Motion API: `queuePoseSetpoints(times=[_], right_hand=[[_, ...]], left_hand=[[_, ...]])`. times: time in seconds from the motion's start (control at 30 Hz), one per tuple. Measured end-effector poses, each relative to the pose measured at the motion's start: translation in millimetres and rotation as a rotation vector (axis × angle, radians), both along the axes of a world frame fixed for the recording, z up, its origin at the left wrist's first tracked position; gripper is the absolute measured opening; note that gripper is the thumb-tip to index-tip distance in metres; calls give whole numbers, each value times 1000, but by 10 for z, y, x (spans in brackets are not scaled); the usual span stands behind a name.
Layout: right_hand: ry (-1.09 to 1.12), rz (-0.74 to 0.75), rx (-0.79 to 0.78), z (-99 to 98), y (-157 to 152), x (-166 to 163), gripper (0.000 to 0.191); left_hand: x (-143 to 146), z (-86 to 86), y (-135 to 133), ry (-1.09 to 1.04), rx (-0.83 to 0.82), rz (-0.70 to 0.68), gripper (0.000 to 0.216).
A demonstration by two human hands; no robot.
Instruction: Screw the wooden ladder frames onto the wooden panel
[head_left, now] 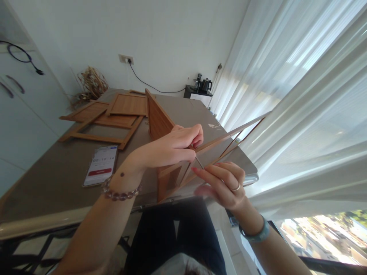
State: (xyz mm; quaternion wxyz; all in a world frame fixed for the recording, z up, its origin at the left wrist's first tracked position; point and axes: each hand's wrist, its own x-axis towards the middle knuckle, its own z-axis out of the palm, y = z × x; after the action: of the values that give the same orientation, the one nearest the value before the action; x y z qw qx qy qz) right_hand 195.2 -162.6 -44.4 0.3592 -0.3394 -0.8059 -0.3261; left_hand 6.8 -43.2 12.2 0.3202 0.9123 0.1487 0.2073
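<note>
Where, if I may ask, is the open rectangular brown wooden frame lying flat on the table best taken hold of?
Probably the slim near rail, from the near side and left of the white-screened phone: the opening behind that rail leaves room to curl around it.

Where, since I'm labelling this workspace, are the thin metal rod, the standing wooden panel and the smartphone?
Thin metal rod (200,162): head view, middle of its visible shaft.
Standing wooden panel (159,120): head view, on its broad face.
Smartphone (100,165): head view, on its lit screen.
</note>
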Motion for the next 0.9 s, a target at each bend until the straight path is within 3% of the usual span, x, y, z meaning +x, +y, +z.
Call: queuePoseSetpoints(times=[0.2,0.33,0.5,0.53,0.63,0.73,0.8,0.9], right_hand=[[-177,-59,70,179,-59,75,25],[-100,-260,145,271,-167,-109,21],[2,-404,-24,407,-270,-258,7],[47,-391,-97,432,-265,-251,4],[255,-260,-417,445,-177,-195,27],[574,-49,-730,304,-20,-201,28],[856,69,-770,147,71,-286,8],[1051,212,-581,-76,130,-458,16]], left_hand=[[-5,3,2,16,7,-12,16],[-2,6,-14,20,-6,6,17],[-5,1,-16,19,11,-4,16],[-6,-1,-16,18,15,-6,16],[-6,-9,-13,20,3,-1,17],[3,-13,-23,10,-3,-4,17],[11,-5,-46,-1,-31,2,17],[17,18,-86,-3,-50,8,18]])
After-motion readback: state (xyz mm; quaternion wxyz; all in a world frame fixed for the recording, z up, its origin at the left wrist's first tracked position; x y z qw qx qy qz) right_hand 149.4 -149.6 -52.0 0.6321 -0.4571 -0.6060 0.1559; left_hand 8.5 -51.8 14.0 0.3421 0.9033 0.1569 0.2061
